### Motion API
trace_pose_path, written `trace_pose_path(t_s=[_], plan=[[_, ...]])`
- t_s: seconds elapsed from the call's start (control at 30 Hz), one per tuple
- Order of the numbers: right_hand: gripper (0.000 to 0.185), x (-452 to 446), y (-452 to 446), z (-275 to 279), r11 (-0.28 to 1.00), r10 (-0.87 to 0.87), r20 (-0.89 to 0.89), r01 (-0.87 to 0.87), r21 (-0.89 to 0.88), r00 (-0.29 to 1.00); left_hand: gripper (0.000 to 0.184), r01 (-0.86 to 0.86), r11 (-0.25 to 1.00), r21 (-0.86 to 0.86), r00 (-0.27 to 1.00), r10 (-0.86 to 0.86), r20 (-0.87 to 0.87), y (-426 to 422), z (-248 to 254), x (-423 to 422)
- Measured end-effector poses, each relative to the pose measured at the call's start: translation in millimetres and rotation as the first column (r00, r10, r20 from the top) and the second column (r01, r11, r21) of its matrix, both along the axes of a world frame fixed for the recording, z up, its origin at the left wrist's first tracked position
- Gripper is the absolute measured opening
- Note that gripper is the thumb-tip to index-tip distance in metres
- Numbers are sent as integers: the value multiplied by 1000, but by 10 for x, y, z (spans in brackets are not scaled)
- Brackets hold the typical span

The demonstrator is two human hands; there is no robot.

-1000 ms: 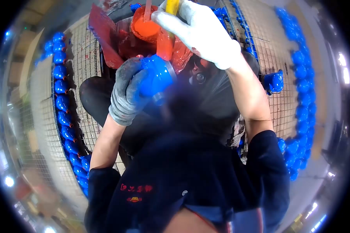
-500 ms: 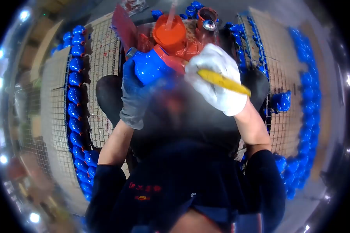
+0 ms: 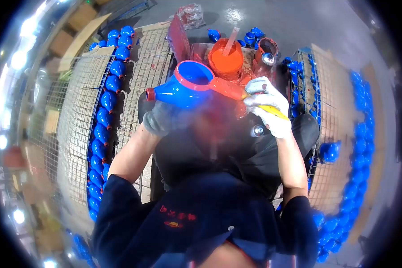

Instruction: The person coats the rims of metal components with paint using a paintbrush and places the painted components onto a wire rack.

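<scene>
A glossy blue metal housing [image 3: 176, 94] rests in my left hand [image 3: 161, 118], which wears a dark grey glove and is closed around its underside. Its wide round mouth faces up with a red-painted rim, and a red threaded neck points left. My right hand [image 3: 269, 99], in a white glove with dark marks on the fingers, grips a paintbrush [image 3: 274, 111] by its yellow handle. The brush's red-coated head touches the right side of the rim. Just beyond the housing stands a tub of orange-red paint [image 3: 226, 63] with a translucent stick [image 3: 231, 41] in it.
A red-stained can [image 3: 268, 44] and a silver-topped bottle [image 3: 268, 59] stand right of the tub. Rows of blue housings line the left rack [image 3: 103, 117] and the right side [image 3: 361, 147]. One blue housing [image 3: 330, 152] sits alone on the right rack. A red-stained panel [image 3: 177, 40] stands upright behind.
The blue housing has turned in my left hand, so its open mouth now shows. The brush head has come onto its rim, and my right hand's grip has shifted. The whole view has shifted too.
</scene>
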State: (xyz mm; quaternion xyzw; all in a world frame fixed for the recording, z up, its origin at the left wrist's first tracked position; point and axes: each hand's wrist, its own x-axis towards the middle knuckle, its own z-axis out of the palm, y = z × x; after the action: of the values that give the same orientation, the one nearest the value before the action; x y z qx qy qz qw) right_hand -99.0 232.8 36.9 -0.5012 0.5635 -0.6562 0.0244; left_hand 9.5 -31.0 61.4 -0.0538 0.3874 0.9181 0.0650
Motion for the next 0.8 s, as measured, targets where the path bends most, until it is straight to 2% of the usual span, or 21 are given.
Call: trace_pose_path(t_s=[0.1, 0.13, 0.17, 0.2, 0.23, 0.27, 0.3, 0.33, 0.37, 0.4, 0.43, 0.5, 0.53, 0.6, 0.67, 0.73, 0.8], plan=[[21, 32, 34, 14, 995, 18, 154, -2, -103, 988, 59, -6, 998, -55, 1000, 5, -9, -59, -34, -15], [18, -38, 61, -6, 991, -58, 49, 63, -118, 997, 60, -25, 995, -95, 1000, 23, -18, -83, -92, -24], [13, -76, 89, 7, 985, -113, 25, 116, -132, 993, 61, -52, 984, -171, 998, 46, -39, -129, -184, -27], [12, -129, 87, -13, 966, -57, 100, 80, -247, 993, 62, -72, 966, -250, 996, 58, -63, -165, -283, -25], [12, -158, 68, -18, 930, 1, 166, 60, -361, 986, 59, -129, 973, -191, 987, 145, 72, -33, -110, -10], [13, -145, 63, 36, 918, -26, 253, 123, -378, 967, 63, -127, 893, -432, 988, 151, 22, 4, -136, -14], [14, -121, 44, 192, 902, -52, 337, 189, -388, 940, 68, -128, 757, -640, 990, 138, -35, 34, -177, -21], [15, -120, 51, 361, 940, -195, 324, 271, -209, 926, 76, -253, 450, -857, 966, 161, -200, 82, -314, -15], [17, -121, 57, 506, 936, -330, 293, 351, -19, 897, 81, -371, 142, -918, 928, 27, -371, 181, -267, 26], [25, -191, 19, 569, 912, -408, 164, 394, 112, 898, 84, -457, -26, -889, 887, -92, -453, 253, -262, 36], [34, -223, -28, 632, 867, -457, 27, 438, 237, 889, 87, -551, -178, -816, 830, -221, -512, 319, -258, 48], [37, -131, -120, 988, 827, -407, 155, 291, 481, 900, 87, -549, -272, -790, 828, -307, -470, 462, -191, 127], [39, -173, -129, 932, 804, -372, 58, 291, 519, 926, 86, -529, -325, -784, 836, -358, -416, 470, -192, 149], [46, -327, -176, 777, 768, -283, -173, 331, 549, 943, 87, -529, -337, -779, 828, -408, -386, 505, -204, 170], [48, -353, -147, 704, 736, -262, -208, 334, 588, 943, 88, -510, -360, -782, 835, -426, -348, 519, -201, 184], [45, -298, -136, 733, 730, -243, -181, 303, 613, 953, 87, -468, -256, -846, 848, -399, -348, 514, -171, 178], [44, -295, -155, 529, 738, -287, -332, 428, 521, 899, 83, -410, -146, -900, 877, -333, -345, 524, -172, 182]])
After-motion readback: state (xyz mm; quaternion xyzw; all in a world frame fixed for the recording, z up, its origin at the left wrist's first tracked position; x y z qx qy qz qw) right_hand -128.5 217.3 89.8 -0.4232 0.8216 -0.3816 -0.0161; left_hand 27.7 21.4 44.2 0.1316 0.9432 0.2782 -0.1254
